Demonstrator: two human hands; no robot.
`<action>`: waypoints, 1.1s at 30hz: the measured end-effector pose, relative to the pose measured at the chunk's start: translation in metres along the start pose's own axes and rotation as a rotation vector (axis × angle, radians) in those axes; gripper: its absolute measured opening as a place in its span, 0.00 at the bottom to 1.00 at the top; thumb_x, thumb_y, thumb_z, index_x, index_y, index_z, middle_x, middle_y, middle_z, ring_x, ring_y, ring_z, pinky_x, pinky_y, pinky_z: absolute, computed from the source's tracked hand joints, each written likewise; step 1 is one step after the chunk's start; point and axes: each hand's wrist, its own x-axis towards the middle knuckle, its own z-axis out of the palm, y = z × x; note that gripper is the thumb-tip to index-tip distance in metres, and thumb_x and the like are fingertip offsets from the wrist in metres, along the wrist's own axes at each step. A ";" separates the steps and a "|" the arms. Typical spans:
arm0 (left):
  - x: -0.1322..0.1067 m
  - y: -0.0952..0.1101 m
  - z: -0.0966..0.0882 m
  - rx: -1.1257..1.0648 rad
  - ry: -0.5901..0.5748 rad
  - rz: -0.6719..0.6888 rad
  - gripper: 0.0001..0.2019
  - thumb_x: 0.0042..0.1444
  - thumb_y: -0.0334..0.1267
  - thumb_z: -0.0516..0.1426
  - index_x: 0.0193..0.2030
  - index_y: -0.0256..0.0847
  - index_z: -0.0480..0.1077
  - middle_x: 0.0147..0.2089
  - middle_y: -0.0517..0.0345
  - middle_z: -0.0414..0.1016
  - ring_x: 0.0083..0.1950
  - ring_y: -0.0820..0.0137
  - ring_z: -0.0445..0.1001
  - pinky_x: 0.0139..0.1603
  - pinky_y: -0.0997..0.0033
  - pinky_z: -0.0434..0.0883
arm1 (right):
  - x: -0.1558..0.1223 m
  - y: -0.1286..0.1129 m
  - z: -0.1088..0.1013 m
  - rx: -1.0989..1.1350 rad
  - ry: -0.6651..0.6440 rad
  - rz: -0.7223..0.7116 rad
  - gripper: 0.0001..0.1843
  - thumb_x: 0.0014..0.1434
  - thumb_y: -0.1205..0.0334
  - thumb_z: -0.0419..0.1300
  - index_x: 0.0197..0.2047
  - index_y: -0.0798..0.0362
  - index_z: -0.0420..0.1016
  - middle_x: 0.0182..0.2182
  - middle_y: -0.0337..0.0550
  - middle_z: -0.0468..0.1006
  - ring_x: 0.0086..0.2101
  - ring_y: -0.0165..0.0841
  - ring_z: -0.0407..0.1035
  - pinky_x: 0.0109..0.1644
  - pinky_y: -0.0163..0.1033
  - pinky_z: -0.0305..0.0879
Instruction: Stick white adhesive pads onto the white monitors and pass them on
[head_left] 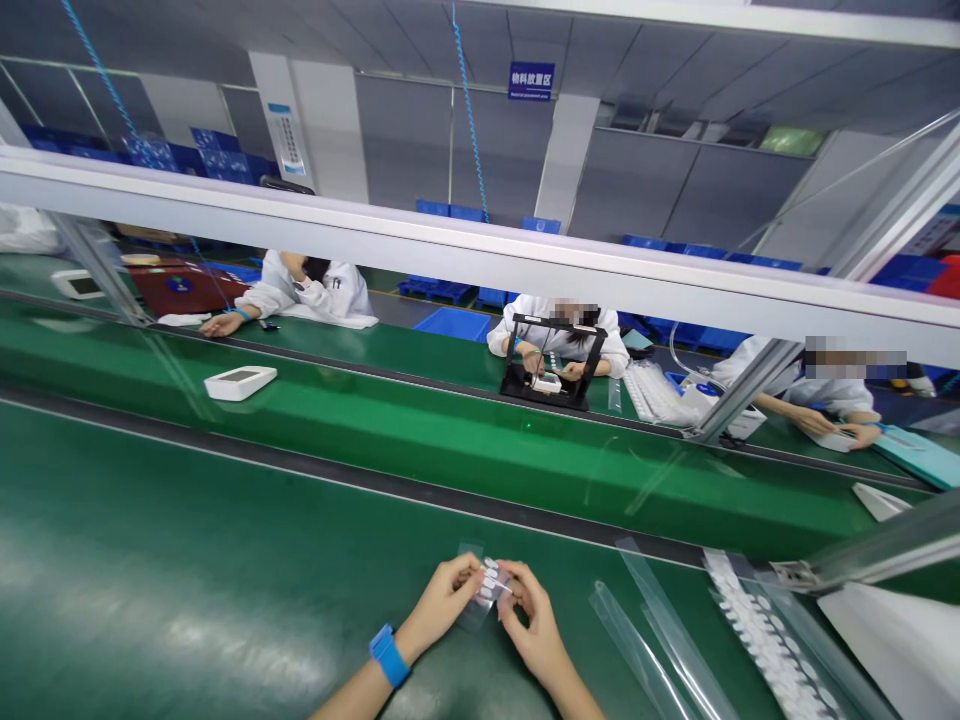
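Observation:
My left hand (442,600) and my right hand (531,618) meet low in the head view, just above the green bench (187,560). Both pinch a short clear plastic strip (486,583) carrying small white pads. My left wrist wears a blue band (389,655). The fingers of both hands are curled round the strip's edges.
Clear empty strips (645,640) and a long strip of white pads (765,640) lie to the right. A white device (240,381) rides the green conveyor (420,430). Three people in white coats work across the belt; one at a black frame fixture (551,365). A metal rail (450,250) crosses overhead.

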 end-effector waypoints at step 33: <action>-0.010 0.007 -0.004 0.203 0.001 0.029 0.18 0.58 0.50 0.56 0.29 0.36 0.72 0.26 0.56 0.74 0.28 0.68 0.71 0.31 0.74 0.66 | 0.004 0.000 0.004 0.013 0.036 0.092 0.15 0.60 0.49 0.59 0.37 0.53 0.78 0.28 0.41 0.74 0.24 0.30 0.67 0.29 0.34 0.65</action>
